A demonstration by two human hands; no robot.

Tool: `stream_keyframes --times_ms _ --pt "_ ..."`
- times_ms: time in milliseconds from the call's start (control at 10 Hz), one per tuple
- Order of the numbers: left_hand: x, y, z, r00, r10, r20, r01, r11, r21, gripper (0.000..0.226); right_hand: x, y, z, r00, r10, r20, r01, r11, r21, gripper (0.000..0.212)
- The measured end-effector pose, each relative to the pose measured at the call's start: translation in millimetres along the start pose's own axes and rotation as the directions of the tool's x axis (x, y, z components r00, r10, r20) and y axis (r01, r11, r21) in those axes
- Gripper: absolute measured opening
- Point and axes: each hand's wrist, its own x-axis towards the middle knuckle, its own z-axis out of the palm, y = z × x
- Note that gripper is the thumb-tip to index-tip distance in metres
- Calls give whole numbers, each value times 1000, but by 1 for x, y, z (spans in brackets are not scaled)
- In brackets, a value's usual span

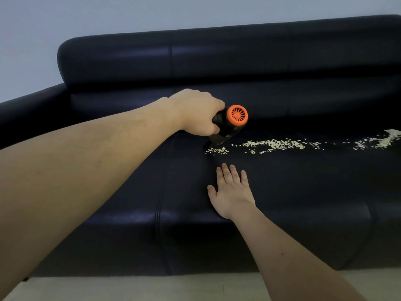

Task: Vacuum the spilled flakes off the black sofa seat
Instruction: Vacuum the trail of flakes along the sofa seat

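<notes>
Your left hand [196, 114] reaches in from the left, its fingers wrapped around the handle of a small black handheld vacuum [227, 127] with an orange vented rear cap. The vacuum's nose points down at the black sofa seat [293, 187], just at the left end of a trail of pale flakes [275, 144]. Below it, your right hand [231, 193] lies flat on the seat, fingers straight and slightly spread, holding nothing. The flakes run rightward across the cushion to the frame's right edge.
</notes>
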Motion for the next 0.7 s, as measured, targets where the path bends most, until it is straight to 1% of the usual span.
stream_keyframes --times_ms 300,700 --pt "-11 4 -11 1000 8 16 -8 1000 -3 30 -1 0 -1 1000 1 3 -1 1000 -3 70" --pt "-25 5 -16 1000 -3 29 4 1000 -25 31 -2 -1 -3 1000 6 15 -6 1000 -15 69"
